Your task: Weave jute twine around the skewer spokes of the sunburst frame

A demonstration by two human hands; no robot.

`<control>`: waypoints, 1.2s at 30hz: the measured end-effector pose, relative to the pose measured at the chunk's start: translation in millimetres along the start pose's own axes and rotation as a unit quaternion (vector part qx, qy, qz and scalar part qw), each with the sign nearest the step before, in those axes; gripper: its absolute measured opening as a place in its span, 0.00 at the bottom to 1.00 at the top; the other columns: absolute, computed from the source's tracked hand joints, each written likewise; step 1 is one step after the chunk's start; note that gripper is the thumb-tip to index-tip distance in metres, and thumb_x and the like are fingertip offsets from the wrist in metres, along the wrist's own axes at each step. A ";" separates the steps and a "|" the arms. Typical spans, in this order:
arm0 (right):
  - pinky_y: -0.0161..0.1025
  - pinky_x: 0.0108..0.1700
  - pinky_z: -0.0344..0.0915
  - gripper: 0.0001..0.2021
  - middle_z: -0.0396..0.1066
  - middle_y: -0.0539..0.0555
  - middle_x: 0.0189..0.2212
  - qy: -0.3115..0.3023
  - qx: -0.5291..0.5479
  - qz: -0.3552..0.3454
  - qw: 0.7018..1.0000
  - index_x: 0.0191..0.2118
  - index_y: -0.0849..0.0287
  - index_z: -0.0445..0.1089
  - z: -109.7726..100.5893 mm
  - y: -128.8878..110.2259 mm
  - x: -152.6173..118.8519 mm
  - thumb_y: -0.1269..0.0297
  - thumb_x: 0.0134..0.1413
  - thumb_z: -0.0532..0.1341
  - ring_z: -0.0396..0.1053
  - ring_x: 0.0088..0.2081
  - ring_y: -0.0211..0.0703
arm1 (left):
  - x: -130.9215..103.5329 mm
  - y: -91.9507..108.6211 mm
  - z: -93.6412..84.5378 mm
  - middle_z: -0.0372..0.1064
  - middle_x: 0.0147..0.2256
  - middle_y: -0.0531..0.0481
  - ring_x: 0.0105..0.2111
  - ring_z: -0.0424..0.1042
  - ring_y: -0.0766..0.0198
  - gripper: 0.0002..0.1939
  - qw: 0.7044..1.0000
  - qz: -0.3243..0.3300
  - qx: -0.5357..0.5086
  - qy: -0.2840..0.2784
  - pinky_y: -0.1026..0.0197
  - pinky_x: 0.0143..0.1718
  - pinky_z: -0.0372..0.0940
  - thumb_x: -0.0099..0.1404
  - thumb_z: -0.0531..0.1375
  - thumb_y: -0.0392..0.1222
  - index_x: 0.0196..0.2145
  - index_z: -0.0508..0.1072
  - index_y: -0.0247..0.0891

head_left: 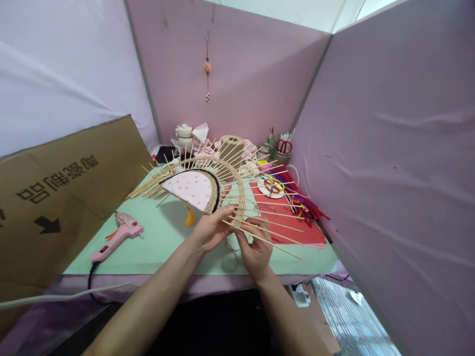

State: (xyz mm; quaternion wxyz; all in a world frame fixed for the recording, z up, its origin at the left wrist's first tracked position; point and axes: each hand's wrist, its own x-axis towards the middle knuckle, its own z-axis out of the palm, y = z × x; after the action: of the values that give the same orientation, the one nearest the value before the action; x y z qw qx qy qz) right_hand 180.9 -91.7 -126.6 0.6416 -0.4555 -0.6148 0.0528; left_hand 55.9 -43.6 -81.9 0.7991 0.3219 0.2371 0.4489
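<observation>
A half-round woven piece (pixel 241 193) with wooden sticks fanning outward is held up over the green tabletop. Its flat centre is pink dotted fabric (pixel 191 188), edged by a black and tan band. My left hand (pixel 213 228) grips the lower end of the piece, thumb on top near the weave. Close to its right, my right hand (pixel 256 247) has its fingers closed around the twine and sticks at the end of the woven band. A loose loop of twine (pixel 230 261) hangs between the hands.
On the left lie a pink glue gun (pixel 118 236) and a cardboard sheet (pixel 74 198). Red sheets (pixel 293 228), coloured pipe cleaners (pixel 309 210) and yellow-handled scissors (pixel 277 184) are at the right. A twine spool (pixel 232 148) and a white jar (pixel 184 137) stand behind.
</observation>
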 end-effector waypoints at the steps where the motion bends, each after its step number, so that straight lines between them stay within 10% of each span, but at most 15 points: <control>1: 0.52 0.49 0.67 0.03 0.77 0.54 0.34 -0.017 -0.001 -0.019 1.000 0.35 0.49 0.77 -1.7 0.6 0.7 0.63 0.57 0.64 0.73 0.40 0.50 | -2.1 1.2 -0.7 0.77 0.32 0.46 0.31 0.74 0.62 0.12 1.000 -0.004 0.000 -0.004 0.61 0.34 0.69 0.54 0.68 0.39 0.37 0.78 0.34; 9: 0.50 0.57 0.64 0.03 0.75 0.55 0.46 -0.164 0.185 0.070 0.967 0.35 0.51 0.72 -9.1 -10.2 1.2 0.62 0.59 0.62 0.69 0.53 0.50 | -19.6 8.4 -4.4 0.77 0.34 0.47 0.30 0.76 0.60 0.17 0.999 -0.028 -0.005 -0.036 0.61 0.33 0.70 0.55 0.68 0.39 0.43 0.77 0.38; 13: 0.43 0.47 0.69 0.10 0.73 0.52 0.32 -0.230 0.219 0.167 0.933 0.28 0.54 0.70 -12.0 -9.9 1.2 0.56 0.57 0.64 0.72 0.39 0.45 | -24.5 11.6 -6.3 0.78 0.36 0.48 0.31 0.77 0.59 0.27 0.997 -0.044 -0.024 -0.054 0.59 0.32 0.70 0.57 0.66 0.37 0.54 0.71 0.45; 27: 0.43 0.49 0.71 0.14 0.75 0.56 0.49 -0.261 0.247 0.173 0.917 0.47 0.53 0.76 -0.7 -21.4 6.1 0.59 0.54 0.68 0.74 0.46 0.48 | -33.1 22.7 -21.0 0.77 0.37 0.49 0.37 0.77 0.60 0.43 0.991 -0.002 -0.028 -0.132 0.56 0.43 0.71 0.56 0.66 0.32 0.67 0.56 0.45; 36: 0.48 0.54 0.70 0.26 0.73 0.57 0.53 -0.266 0.265 0.254 0.892 0.56 0.51 0.70 23.1 8.5 -5.2 0.56 0.50 0.70 0.73 0.52 0.52 | -21.5 2.8 -61.8 0.76 0.43 0.48 0.37 0.77 0.60 0.40 0.997 -0.047 -0.040 -0.039 0.56 0.40 0.71 0.58 0.65 0.32 0.65 0.58 0.50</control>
State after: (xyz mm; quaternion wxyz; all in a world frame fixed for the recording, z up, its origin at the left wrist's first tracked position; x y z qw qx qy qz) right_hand 164.5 -78.0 -140.0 0.5162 -0.3779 -0.5889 0.4938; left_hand 2.6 -42.6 -120.0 0.8405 0.2947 0.2028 0.4070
